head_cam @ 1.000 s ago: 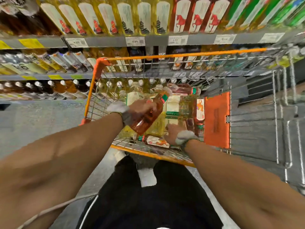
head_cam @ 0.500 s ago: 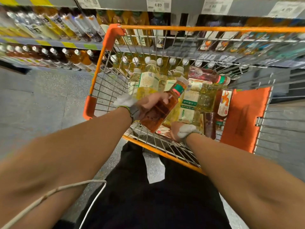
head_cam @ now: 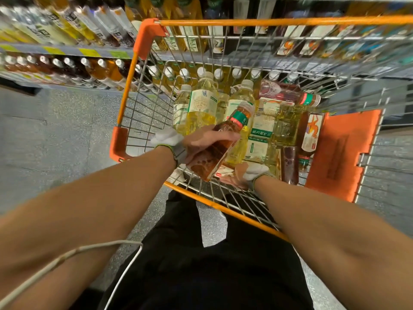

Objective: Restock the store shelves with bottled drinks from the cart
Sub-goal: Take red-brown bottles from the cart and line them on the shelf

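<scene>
The left hand [head_cam: 202, 143] grips a bottle [head_cam: 210, 161] of amber drink round its middle, fingers wrapped over it. The bottle is tilted, its pale cap and green neck band pointing up and away, and it hangs inside the cart [head_cam: 268, 21], just above the load. The right hand [head_cam: 240, 175] reaches low at the cart's near side, under that bottle. Its fingers are hidden, so I cannot tell whether it holds anything.

The cart is steel wire with an orange rim, standing on a grey speckled floor [head_cam: 55, 135]. Behind it run the shelves [head_cam: 67, 50], packed with rows of bottled drinks.

In the cart stand yellow bottles [head_cam: 201, 108] with pale labels. A reddish bottle [head_cam: 288, 95] lies across them, and an orange flap [head_cam: 342, 153] stands at the right.
</scene>
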{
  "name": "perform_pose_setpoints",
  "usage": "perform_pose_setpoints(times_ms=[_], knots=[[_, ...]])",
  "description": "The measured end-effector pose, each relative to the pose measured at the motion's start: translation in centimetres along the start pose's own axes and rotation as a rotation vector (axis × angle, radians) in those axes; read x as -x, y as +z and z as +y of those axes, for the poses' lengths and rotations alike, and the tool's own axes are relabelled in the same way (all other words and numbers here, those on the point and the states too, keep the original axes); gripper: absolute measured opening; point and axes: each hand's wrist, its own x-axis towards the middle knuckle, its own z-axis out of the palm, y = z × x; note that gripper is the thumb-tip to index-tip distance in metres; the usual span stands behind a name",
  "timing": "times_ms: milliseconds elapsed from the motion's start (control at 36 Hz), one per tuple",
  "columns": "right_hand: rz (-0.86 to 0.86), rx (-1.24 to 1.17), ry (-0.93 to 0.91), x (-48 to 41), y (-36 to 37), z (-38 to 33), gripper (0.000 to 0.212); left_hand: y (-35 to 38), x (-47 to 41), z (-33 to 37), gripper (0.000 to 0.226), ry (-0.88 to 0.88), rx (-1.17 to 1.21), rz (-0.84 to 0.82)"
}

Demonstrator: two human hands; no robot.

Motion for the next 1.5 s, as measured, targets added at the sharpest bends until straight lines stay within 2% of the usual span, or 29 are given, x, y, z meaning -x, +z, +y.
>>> perform_pose_setpoints(times_ms=[83, 167, 250, 333, 472, 528, 583, 639, 750, 833, 917, 972, 1056, 1139, 1222, 1306, 1389, 1500], knots=[[-0.011, 0.105, 0.015, -0.2, -0.5, 0.2, 0.043, -0.3, 0.1, -0.3, 0.047, 0.038, -0.040, -0.017], [-0.080, 0.276, -0.011, 0.2, -1.6, 0.1, 0.072, -0.8, 0.1, -0.7, 0.048, 0.055, -0.038, 0.024], [-0.098, 0.240, -0.088, 1.1, -2.0, 0.1, 0.067, -1.5, 0.5, -0.9, 0.052, 0.070, -0.025, 0.050], [-0.127, 0.164, -0.067, 2.1, -2.7, -0.1, 0.060, -2.0, 0.9, -0.9, 0.061, 0.051, -0.051, 0.120], [-0.089, -0.103, -0.064, 5.6, -4.7, 0.2, 0.063, -3.1, 2.2, 0.2, 0.056, 0.023, -0.028, 0.179], [-0.039, -0.234, -0.078, 7.2, -5.7, 0.0, 0.062, -3.5, 2.5, 0.7, 0.063, 0.023, 0.030, 0.156], [0.075, -0.439, -0.072, 9.6, -6.8, -0.3, 0.055, -3.7, 3.7, 2.3, 0.065, 0.044, 0.093, 0.105], [0.170, -0.659, -0.071, 10.7, -7.3, -0.7, 0.042, -4.0, 4.2, 3.2, 0.053, 0.077, 0.173, 0.073], [0.381, -0.928, -0.156, 13.7, -9.3, -3.0, 0.014, -4.9, 6.0, 5.9, 0.041, 0.182, 0.268, -0.072], [0.531, -1.169, -0.128, 15.2, -10.5, -4.2, 0.025, -5.6, 7.4, 7.7, 0.042, 0.251, 0.284, -0.118], [0.506, -1.341, -0.150, 16.5, -11.6, -5.4, 0.040, -6.4, 8.2, 8.9, 0.050, 0.273, 0.269, -0.102], [0.499, -1.408, -0.181, 17.0, -12.0, -6.1, 0.033, -6.6, 8.3, 9.3, 0.052, 0.267, 0.267, -0.090], [0.440, -1.572, -0.242, 17.7, -12.4, -7.5, 0.010, -6.5, 8.8, 10.0, 0.050, 0.276, 0.232, -0.060], [0.460, -1.723, -0.305, 18.6, -12.8, -8.6, 0.011, -6.0, 9.7, 11.0, 0.045, 0.303, 0.235, -0.062], [0.505, -1.737, -0.308, 19.4, -13.2, -9.5, 0.010, -5.1, 10.4, 11.8, 0.043, 0.330, 0.213, -0.052], [0.551, -1.654, -0.329, 20.0, -13.4, -10.0, 0.017, -3.9, 11.2, 12.0, 0.043, 0.356, 0.197, -0.029], [0.640, -1.592, -0.378, 20.0, -13.5, -10.1, 0.003, -3.0, 11.4, 12.3, 0.039, 0.367, 0.252, -0.022], [0.661, -1.540, -0.369, 20.6, -14.3, -9.1, 0.016, -1.6, 12.2, 13.1, 0.032, 0.423, 0.253, 0.048]])
